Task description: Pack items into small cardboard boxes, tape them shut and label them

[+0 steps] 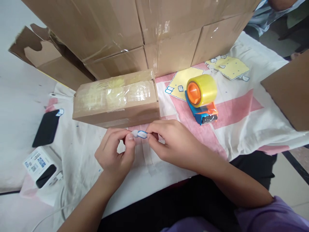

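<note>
Small taped carton (117,101) lying flat on the cloth-covered tabletop (241,129), flaps sealed under yellowish clear tape; contents not visible. Behind it, touching or nearly so, a wall of large cardboard boxes (135,29), likewise taped shut, contents hidden. At the far left, an open torn box (38,54), inside not visible from here. At the right edge, another cardboard panel (289,90).

Just in front of the small carton, both hands meeting over the cloth. Left hand (116,154) curled, thumb and forefinger pinching one end of a small blue-edged white sticker (140,134). Right hand (173,141) curled too, fingertips pinching the other end of that sticker. Sticker held just above the tabletop, close to the carton's front face, apart from it.

To the right of the carton, a blue and orange tape dispenser (202,111) carrying a yellow tape roll (202,89), standing on the cloth near a yellow sticker sheet (181,82); a second yellow sheet (230,67) farther back. Left of the hands, a dark phone (46,128), face down, and a white charger box (40,164) with a white cable (58,209) trailing off. Top right corner, part of another person's sleeve (265,16), well apart from the hands.
</note>
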`<state>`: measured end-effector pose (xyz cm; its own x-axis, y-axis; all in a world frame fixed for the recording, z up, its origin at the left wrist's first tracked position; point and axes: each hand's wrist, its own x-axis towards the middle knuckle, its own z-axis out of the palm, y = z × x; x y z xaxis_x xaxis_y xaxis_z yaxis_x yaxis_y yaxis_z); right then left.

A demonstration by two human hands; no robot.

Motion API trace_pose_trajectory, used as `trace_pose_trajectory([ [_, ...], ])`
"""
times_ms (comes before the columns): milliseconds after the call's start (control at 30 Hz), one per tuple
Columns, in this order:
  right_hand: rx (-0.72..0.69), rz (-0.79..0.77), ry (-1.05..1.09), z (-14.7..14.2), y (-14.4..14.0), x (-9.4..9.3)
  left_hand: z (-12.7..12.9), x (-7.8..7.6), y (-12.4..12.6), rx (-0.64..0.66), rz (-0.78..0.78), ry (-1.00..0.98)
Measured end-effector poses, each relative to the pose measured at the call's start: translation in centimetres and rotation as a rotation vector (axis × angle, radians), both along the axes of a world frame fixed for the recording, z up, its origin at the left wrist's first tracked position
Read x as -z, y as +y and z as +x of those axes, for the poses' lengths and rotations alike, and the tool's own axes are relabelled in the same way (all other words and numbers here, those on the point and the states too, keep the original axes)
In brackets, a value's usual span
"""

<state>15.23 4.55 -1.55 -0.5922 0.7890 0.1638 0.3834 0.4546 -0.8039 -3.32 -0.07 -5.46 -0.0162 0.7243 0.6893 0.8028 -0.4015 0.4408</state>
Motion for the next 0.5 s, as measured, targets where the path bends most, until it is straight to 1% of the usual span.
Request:
trace_pose_trajectory([
  [233,0.023,-0.010,-0.022,-0.02,-0.03,-0.10,0.04,0.08,0.13,-0.021,-0.004,-0.021],
  [367,0.045,-0.015,-0.027,-0.15,0.02,0.03,-0.16,0.30,0.26,-0.048,0.029,-0.025],
  [500,0.068,-0.007,-0.032,-0.14,0.21,0.25,-0.27,0.41,0.34,-0.032,0.037,-0.033],
])
